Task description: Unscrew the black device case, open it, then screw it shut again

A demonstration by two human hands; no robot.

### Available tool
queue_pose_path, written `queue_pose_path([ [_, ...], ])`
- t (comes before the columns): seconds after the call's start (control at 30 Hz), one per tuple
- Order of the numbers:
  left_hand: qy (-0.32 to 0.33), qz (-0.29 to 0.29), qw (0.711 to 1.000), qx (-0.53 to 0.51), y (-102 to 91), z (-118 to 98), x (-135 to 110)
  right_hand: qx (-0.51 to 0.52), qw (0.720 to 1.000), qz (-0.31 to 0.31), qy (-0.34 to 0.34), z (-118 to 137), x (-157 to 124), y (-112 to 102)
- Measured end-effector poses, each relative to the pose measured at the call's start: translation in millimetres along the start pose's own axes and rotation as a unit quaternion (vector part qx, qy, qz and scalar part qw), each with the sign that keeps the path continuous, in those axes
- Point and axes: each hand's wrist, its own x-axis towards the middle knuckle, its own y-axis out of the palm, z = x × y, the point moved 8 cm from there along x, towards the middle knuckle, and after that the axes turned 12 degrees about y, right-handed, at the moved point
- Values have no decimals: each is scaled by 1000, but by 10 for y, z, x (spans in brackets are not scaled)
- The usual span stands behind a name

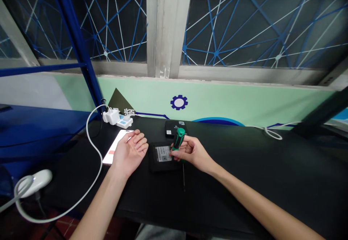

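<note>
My right hand (pixel 189 152) is closed round the green and black handle of a screwdriver (pixel 178 139). Its thin shaft points down toward me onto the black table (pixel 244 174). Beside that hand lies a black box-shaped device (pixel 162 158) with a white label on top. My left hand (pixel 131 150) rests palm up just left of the device, fingers loosely curled and apart, holding nothing. It lies partly over a white phone-like slab (pixel 115 148).
A second black device (pixel 174 127) lies behind the first. At the back left stand a white plug adapter (pixel 111 116) and a white power strip (pixel 125 121). A white cable (pixel 92 142) loops to a white object (pixel 38 180) off the left edge. Another white cable (pixel 273 134) lies back right.
</note>
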Motion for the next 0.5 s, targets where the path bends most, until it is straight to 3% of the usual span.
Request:
queue_pose_path([
  [0.5, -1, 0, 1000, 1, 0, 1, -1, -26, 999, 38, -3, 70, -57, 15],
])
